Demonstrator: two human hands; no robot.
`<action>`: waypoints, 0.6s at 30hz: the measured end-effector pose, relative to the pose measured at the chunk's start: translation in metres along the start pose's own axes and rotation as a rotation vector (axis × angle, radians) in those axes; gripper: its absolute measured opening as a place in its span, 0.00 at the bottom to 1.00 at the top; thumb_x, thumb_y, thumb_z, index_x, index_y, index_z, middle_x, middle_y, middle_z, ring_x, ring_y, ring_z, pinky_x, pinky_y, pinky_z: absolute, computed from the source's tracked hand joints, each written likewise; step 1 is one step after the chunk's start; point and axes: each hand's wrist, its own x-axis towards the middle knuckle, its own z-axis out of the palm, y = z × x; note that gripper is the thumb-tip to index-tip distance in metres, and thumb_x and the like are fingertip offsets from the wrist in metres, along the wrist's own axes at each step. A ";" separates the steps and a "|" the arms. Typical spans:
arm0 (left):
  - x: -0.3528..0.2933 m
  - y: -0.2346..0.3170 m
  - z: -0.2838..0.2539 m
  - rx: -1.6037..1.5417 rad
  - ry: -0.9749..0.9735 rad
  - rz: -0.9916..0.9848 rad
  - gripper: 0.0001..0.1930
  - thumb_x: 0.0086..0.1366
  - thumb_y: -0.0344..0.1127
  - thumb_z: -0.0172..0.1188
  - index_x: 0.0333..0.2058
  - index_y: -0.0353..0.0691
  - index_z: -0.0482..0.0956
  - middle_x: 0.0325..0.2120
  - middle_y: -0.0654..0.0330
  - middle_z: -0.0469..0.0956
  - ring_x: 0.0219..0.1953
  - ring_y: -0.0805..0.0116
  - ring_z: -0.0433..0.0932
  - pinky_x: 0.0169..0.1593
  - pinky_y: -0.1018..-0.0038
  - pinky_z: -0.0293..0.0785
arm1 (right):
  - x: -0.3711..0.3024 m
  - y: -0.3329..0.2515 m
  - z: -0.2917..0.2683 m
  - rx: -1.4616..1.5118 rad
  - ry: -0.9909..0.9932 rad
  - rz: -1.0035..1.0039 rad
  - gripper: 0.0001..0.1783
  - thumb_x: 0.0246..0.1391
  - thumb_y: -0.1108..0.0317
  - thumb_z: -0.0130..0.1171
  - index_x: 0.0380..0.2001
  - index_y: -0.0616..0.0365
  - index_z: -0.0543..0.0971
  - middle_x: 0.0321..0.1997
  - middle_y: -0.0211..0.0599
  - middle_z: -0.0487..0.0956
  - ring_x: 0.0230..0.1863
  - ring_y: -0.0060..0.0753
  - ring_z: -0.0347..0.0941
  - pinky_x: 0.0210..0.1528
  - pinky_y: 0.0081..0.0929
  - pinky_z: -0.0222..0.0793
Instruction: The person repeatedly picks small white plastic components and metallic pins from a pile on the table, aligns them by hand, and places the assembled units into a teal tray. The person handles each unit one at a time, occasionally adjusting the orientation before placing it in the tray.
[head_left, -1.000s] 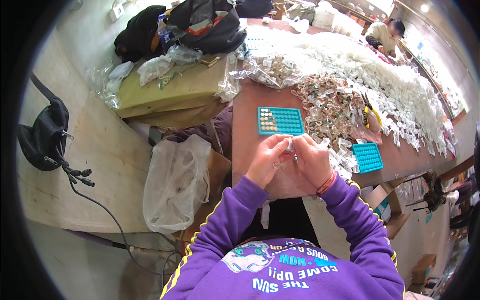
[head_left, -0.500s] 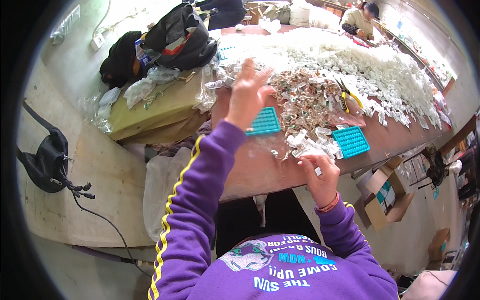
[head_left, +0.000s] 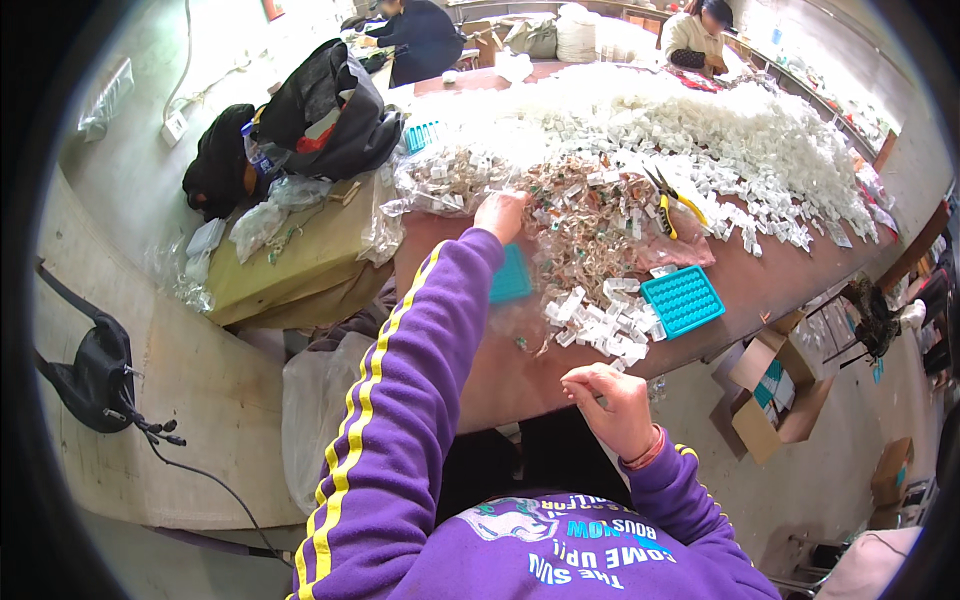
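While the tangled pile lies right of the nearer left grip (closure hidden), the right grip is curled, contents unclear.

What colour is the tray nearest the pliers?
Blue-green; the tray shows best in the head view.

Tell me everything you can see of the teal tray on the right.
The right tray is a rectangular, teal, plastic-looking slab with rounded corners, a plain border and rows of small round hollows. It lies flat on the table, hollows up, slightly turned. White pieces crowd its left side and seem to touch it; the right hand is apart from it.
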 end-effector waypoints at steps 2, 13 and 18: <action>0.001 -0.002 0.000 -0.014 0.029 -0.008 0.10 0.60 0.31 0.53 0.40 0.44 0.80 0.34 0.53 0.80 0.40 0.53 0.79 0.46 0.62 0.74 | 0.002 0.004 -0.002 -0.006 -0.011 -0.022 0.05 0.50 0.76 0.61 0.32 0.60 0.80 0.31 0.39 0.81 0.28 0.39 0.79 0.31 0.28 0.74; -0.023 0.002 -0.039 -0.337 0.206 0.109 0.11 0.57 0.32 0.60 0.40 0.42 0.81 0.37 0.53 0.80 0.42 0.54 0.78 0.47 0.65 0.73 | 0.018 0.001 0.015 0.022 -0.072 -0.039 0.04 0.51 0.74 0.60 0.32 0.59 0.80 0.31 0.40 0.81 0.30 0.39 0.79 0.31 0.28 0.74; -0.004 0.033 -0.024 -0.224 0.045 -0.172 0.18 0.58 0.42 0.63 0.45 0.42 0.78 0.38 0.53 0.81 0.43 0.53 0.79 0.47 0.62 0.74 | 0.011 -0.010 0.011 -0.033 -0.119 -0.065 0.03 0.52 0.71 0.60 0.31 0.59 0.80 0.29 0.39 0.80 0.28 0.40 0.77 0.29 0.29 0.73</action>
